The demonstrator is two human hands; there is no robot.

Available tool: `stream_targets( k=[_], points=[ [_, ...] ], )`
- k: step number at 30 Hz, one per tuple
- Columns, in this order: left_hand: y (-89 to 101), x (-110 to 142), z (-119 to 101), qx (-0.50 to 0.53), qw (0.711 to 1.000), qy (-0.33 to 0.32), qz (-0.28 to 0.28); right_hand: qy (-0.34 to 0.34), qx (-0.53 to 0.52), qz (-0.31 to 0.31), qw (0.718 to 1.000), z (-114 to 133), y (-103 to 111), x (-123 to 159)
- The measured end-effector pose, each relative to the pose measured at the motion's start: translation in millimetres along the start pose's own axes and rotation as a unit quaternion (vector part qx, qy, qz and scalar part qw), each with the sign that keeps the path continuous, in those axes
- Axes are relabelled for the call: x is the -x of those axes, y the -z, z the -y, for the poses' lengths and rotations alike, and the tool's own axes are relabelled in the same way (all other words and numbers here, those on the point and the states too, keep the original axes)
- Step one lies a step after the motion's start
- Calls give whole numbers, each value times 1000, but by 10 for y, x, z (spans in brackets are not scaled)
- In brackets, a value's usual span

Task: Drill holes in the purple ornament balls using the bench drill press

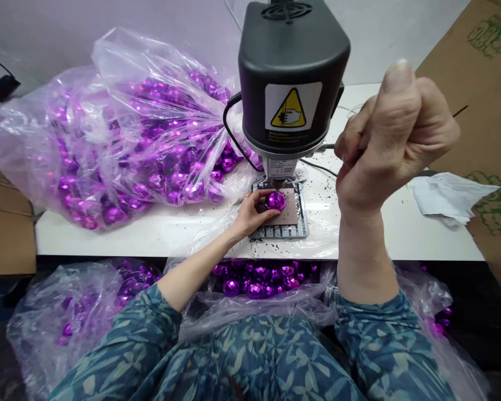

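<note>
My left hand (250,214) pinches a shiny purple faceted ball (275,201) between thumb and fingers. The ball rests on a brown square pad (290,209) on the slotted metal base (303,228) of a black bench drill press (294,72). Directly above the ball is the machine's lower tip (278,182); whether they touch I cannot tell. My right hand (394,131) is raised at the machine's right side, its fingers closed around the end of the feed lever (328,146). Most of that lever's grip is hidden inside my fist.
A large clear plastic bag (121,128) full of purple balls lies left of the machine. More purple balls (256,281) sit in plastic below the table edge. White paper (451,195) and a cardboard box (476,100) are at right. Dark chips litter the white table (108,239).
</note>
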State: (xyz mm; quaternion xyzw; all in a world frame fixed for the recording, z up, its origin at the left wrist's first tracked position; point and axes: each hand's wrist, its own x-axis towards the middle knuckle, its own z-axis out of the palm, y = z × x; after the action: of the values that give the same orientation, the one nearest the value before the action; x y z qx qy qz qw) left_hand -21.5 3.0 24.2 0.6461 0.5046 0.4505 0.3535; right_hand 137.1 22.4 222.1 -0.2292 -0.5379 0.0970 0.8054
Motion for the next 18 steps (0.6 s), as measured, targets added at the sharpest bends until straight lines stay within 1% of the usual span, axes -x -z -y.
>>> stream_targets(
  k=[2,4,10,12,18],
  points=[
    [5,23,-60,-49,999,-22,-4,-8,11,-3,1000,10,2,-1],
    [8,31,-100,-76,996,-39,-10,-21,19,-2,1000,36,1,0],
    [-2,15,-80,-95,994,-56,-12,-28,42,-4,999,77,48,97],
    [-6,16,-70,-98,993,-60,-12,-19,24,-10,999,56,83,155],
    [-12,26,-68,-95,993,-70,-13,32,-29,-4,999,-58,168,282]
  ],
)
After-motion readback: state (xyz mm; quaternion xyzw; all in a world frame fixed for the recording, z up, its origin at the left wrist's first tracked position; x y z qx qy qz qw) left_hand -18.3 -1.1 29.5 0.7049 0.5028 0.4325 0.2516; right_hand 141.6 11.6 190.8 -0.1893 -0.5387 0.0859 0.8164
